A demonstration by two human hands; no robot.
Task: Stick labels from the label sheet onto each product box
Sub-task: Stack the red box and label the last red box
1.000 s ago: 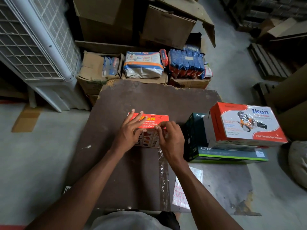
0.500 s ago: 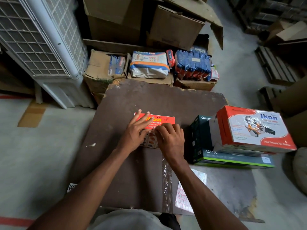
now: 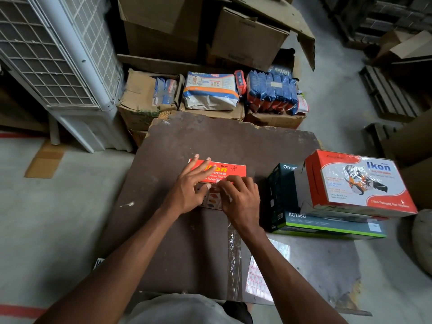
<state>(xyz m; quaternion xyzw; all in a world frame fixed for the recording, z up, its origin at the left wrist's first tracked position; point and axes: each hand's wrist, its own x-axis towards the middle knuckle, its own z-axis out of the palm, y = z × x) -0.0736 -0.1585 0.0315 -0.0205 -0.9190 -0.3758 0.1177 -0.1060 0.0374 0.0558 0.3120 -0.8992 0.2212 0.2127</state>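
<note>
A small orange cardboard product box (image 3: 230, 170) lay near the middle of the dark brown board tabletop (image 3: 177, 242). The left hand (image 3: 190, 191) rested flat on it with fingers spread straight. The right hand (image 3: 242, 198), fingers curled, pressed at the box's near edge, seemingly onto a small white label (image 3: 217, 181). The label sheet with red-outlined stickers (image 3: 256, 280) lay near the tabletop's front edge, right of the forearm.

An orange Ikon dispenser box (image 3: 230, 171) lies flat mid-board; the label sheet (image 3: 256, 278) lies nearer, at the board's right edge.
</note>
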